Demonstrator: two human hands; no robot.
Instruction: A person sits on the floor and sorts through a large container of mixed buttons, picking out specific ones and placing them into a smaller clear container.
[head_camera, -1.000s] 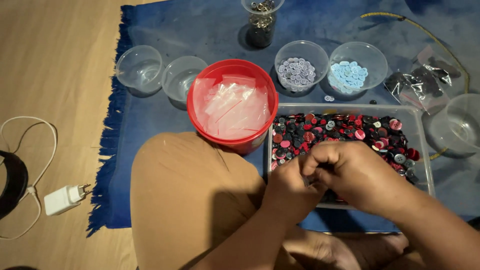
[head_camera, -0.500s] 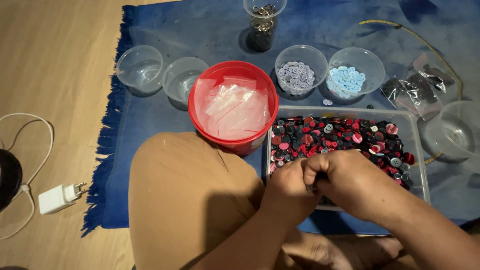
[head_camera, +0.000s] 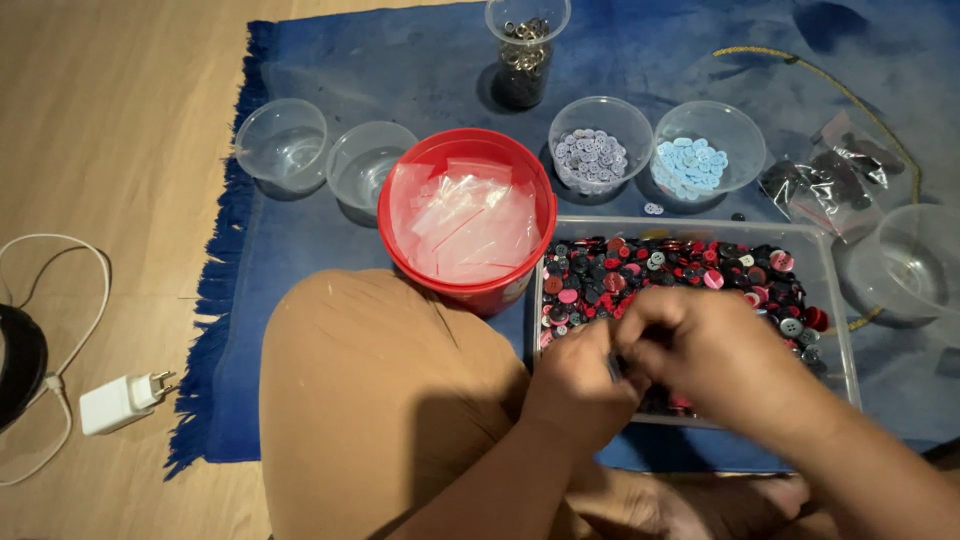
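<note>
Both hands, left hand (head_camera: 575, 385) and right hand (head_camera: 715, 350), meet over the button tray (head_camera: 838, 300)

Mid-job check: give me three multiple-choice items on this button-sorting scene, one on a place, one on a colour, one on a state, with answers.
1. Where is the red bucket?
A. right of the clear tray
B. left of the clear tray
C. on the bare floor

2. What colour are the buttons in the rightmost filled bowl?
A. light blue
B. green
C. yellow

3. What state are the two bowls left of the bucket in?
A. full of buttons
B. overturned
C. empty

Answers: 1 B, the bucket sits on the blue mat beside the tray's left end. 2 A, pale blue buttons show inside. 3 C, clear bottoms show through.
</note>
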